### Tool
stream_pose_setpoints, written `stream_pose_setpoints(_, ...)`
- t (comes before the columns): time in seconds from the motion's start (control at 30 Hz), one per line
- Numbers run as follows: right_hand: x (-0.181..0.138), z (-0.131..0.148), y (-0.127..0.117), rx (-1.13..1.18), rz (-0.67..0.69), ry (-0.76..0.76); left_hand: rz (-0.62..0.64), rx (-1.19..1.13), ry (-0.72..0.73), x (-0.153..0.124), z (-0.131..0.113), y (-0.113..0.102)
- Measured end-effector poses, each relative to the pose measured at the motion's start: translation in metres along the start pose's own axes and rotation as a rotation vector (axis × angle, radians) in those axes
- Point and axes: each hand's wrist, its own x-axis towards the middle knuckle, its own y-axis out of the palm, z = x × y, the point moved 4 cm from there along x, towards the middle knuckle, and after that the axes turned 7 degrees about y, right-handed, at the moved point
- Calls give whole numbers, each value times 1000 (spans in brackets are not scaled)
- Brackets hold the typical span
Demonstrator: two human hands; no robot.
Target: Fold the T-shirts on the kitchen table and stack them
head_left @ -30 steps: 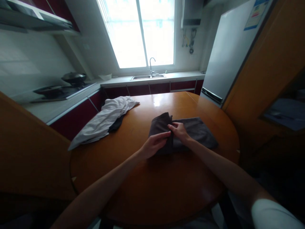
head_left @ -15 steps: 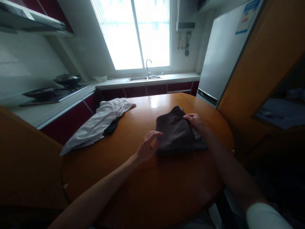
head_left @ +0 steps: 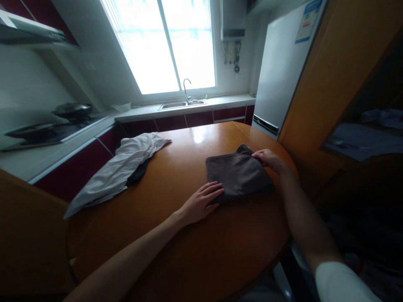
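Head view: a white garment (head_left: pixel 119 167) lay well apart to the left on the round table (head_left: pixel 189 243), nothing blocking the folded dark cloth (head_left: pixel 236 174) at centre-right. Since half a second earlier, the left hand (head_left: pixel 201 203) had settled flat, fingers spread, on its near-left corner. The right hand (head_left: pixel 269 158) touched the far-right corner, its grip unclear. The cloth's longer side ran left to right.

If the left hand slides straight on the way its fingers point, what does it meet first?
The folded dark cloth. The left hand lies flat on the table, its fingertips at the cloth's near left corner, apparently touching it.
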Motion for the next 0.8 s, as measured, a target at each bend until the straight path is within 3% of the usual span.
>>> stream_pose_setpoints(0.27,9,-12,-15,-74,-30,-1,20,-5,41,0,-4,3)
stream_pose_setpoints(0.63,3,-9,-11,-296,-115,64,44,-19,38,0,-4,4)
stream_pose_setpoints(0.7,3,-8,-12,-353,-190,57,38,-25,37,0,-5,1)
stream_pose_setpoints(0.8,-3,7,-4,-555,-439,-91,-43,-23,3,8,3,-8)
